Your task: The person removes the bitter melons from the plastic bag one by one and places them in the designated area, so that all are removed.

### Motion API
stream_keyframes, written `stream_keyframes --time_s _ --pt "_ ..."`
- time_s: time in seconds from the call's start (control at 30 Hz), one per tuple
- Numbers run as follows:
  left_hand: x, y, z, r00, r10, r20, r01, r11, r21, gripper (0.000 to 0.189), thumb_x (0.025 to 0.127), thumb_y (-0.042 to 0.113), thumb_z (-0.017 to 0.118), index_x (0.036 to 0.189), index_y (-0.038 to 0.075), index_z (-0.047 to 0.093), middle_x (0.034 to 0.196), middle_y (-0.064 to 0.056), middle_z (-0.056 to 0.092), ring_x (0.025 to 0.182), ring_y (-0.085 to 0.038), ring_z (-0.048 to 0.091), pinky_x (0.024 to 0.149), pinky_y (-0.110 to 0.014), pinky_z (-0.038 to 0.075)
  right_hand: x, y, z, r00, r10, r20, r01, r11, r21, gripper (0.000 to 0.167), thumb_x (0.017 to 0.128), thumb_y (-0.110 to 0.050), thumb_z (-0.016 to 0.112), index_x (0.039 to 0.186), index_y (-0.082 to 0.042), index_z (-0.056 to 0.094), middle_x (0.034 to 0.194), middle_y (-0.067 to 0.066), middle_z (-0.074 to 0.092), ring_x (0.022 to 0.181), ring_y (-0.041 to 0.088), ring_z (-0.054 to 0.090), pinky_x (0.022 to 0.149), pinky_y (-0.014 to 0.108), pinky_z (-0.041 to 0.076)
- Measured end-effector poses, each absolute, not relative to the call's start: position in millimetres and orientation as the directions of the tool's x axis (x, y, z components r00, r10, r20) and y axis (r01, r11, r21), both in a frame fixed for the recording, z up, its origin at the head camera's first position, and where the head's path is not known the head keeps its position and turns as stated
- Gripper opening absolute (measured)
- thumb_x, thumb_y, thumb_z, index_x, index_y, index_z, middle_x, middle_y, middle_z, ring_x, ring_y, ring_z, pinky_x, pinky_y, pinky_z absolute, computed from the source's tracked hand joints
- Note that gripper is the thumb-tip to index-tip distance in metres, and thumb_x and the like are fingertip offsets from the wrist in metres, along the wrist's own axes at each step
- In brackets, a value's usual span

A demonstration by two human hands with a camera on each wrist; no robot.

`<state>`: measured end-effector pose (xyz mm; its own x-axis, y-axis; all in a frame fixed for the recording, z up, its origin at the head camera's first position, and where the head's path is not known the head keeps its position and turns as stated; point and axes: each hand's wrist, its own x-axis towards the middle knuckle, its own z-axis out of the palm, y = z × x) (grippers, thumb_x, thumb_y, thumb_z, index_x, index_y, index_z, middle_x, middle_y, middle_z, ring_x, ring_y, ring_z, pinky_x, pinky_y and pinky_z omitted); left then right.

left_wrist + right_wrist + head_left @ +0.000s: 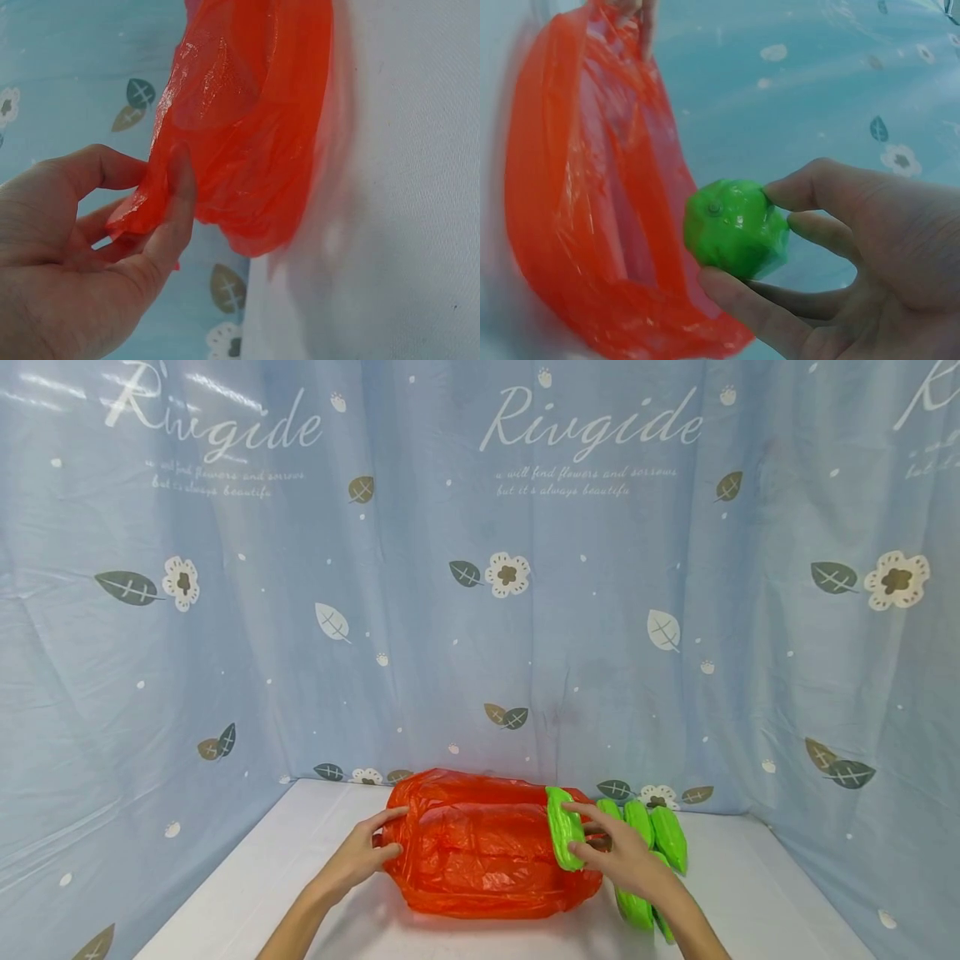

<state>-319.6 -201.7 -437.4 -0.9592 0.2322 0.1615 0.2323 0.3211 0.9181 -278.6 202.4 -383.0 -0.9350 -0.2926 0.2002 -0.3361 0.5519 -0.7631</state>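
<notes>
A thin red plastic bag (487, 852) lies on the white table, its opening spread wide in the right wrist view. At the bag's left end, my left hand (365, 852) pinches the plastic between thumb and fingers; the left wrist view shows the red film (240, 150) bunched there. My right hand (622, 852) grips an oblong, shiny green packet (564, 828) above the bag's right end. End-on in the right wrist view, the green packet (735, 229) sits between thumb and fingertips, beside the bag's opening. What the bag holds cannot be made out.
Several more green packets (669, 839) lie to the right of the bag, partly hidden behind my right hand and forearm. A blue patterned curtain (585, 652) closes off the back and both sides of the white table (757, 893).
</notes>
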Motion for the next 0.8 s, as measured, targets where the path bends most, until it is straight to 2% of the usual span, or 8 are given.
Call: stream_keyframes --time_s 0.2,0.47,0.8 --pt "-320 -201 -437 -0.957 0.240 0.166 0.239 0.322 0.916 0.060 0.087 0.002 0.060 0.145 0.004 0.044 0.139 -0.023 0.049 0.096 -0.023 0.058 0.069 -0.029 0.057 -278 219 -383 -0.937 -0.285 0.201 -0.329 0.535 -0.778 0.057 0.090 -0.025 0.070 0.142 -0.019 0.050 0.133 0.026 0.056 0.105 0.033 0.066 0.070 0.030 0.060" --pt "-322 -201 -441 -0.959 0.241 0.152 0.227 0.321 0.919 0.061 0.086 0.002 0.060 0.145 0.004 0.044 0.140 -0.023 0.049 0.096 -0.023 0.057 0.068 -0.029 0.056 -274 243 -384 -0.932 -0.306 0.195 -0.337 0.527 -0.780 0.059 0.091 -0.025 0.068 0.145 -0.014 0.046 0.140 0.031 0.047 0.108 0.038 0.064 0.071 0.032 0.061" --pt "-322 -201 -442 -0.959 0.240 0.150 0.227 0.335 0.914 0.060 0.087 0.002 0.060 0.145 0.004 0.045 0.140 -0.022 0.049 0.097 -0.023 0.056 0.070 -0.027 0.054 -271 275 -391 -0.943 -0.288 0.169 -0.303 0.530 -0.792 0.062 0.092 -0.025 0.067 0.148 -0.011 0.042 0.140 0.035 0.044 0.103 0.034 0.067 0.070 0.033 0.060"
